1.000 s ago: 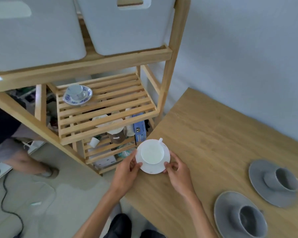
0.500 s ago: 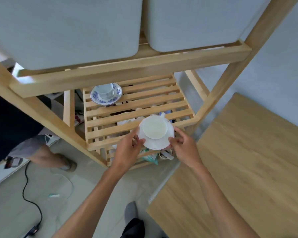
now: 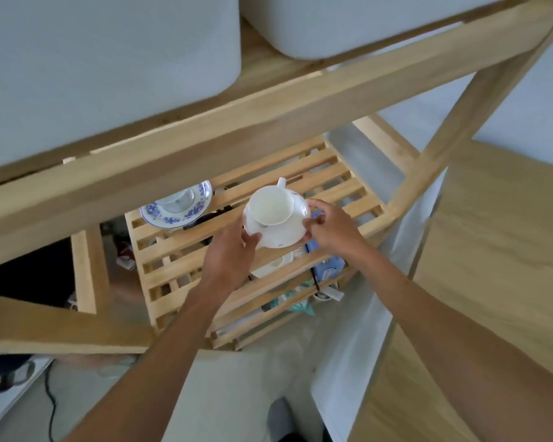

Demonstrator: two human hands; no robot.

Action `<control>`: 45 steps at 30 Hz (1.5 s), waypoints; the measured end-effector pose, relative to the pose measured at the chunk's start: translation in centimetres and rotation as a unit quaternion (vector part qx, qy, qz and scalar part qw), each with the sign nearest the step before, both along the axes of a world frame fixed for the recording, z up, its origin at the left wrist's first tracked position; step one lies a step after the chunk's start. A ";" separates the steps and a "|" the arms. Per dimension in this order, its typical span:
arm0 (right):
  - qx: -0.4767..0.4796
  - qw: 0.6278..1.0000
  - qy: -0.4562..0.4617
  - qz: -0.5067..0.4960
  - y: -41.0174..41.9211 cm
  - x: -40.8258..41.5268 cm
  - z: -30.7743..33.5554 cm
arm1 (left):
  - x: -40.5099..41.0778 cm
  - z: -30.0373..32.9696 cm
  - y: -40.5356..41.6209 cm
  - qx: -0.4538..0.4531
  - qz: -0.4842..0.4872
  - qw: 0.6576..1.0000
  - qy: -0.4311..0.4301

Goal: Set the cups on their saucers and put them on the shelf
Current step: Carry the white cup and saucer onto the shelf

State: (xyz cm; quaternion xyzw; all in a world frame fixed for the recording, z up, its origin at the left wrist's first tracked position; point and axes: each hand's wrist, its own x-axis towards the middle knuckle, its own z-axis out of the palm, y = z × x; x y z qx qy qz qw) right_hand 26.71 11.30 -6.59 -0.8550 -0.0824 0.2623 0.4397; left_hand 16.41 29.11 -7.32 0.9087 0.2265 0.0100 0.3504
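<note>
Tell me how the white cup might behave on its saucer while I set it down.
The white cup sits loose on its saucer, so it could slide if tilted. Both look glazed, probably slippery and fragile. Left hand and right hand grip opposite rims, which should keep it level.

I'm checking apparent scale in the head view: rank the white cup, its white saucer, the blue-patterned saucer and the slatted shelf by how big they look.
1. slatted shelf
2. blue-patterned saucer and white saucer: look alike, one partly hidden by the beam, so unranked
3. white cup

A home — slatted wooden shelf (image 3: 304, 169), fabric storage bins (image 3: 109, 49), wooden table (image 3: 508, 266).
</note>
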 end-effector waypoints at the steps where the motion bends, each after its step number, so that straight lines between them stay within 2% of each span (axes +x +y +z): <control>1: 0.000 1.000 0.001 0.002 0.2 0.3 -0.2 | 0.3 -0.2 0.2 0.006 -0.002 1.000 0.006; 5: -0.005 1.000 -0.015 0.018 0.9 2.3 -1.0 | 1.7 -1.2 0.7 0.028 -0.006 1.000 0.001; 13: -0.035 0.995 -0.070 0.056 2.7 6.6 -1.1 | 5.4 -2.1 1.5 0.155 -0.050 0.986 -0.026; 16: -0.091 0.985 -0.119 0.080 3.6 8.4 -1.0 | 7.2 -2.5 1.6 0.189 -0.055 0.980 -0.033; 24: -0.193 0.951 -0.191 0.151 4.0 12.0 -0.5 | 11.5 -2.4 1.9 0.279 -0.041 0.959 0.020; 28: -0.220 0.934 -0.221 0.172 4.5 14.3 -0.3 | 13.5 -2.2 2.8 0.283 -0.026 0.958 0.035; 35: -0.215 0.939 -0.228 0.145 5.1 16.2 -0.9 | 15.8 -2.3 3.1 0.267 0.005 0.963 0.040; 40: -0.168 0.953 -0.241 0.078 4.9 15.2 -1.5 | 14.6 -1.5 1.9 0.192 0.039 0.980 -0.024; 45: -0.090 0.978 -0.165 0.091 3.0 13.2 -1.2 | 10.7 -1.4 0.6 0.163 0.047 0.985 -0.040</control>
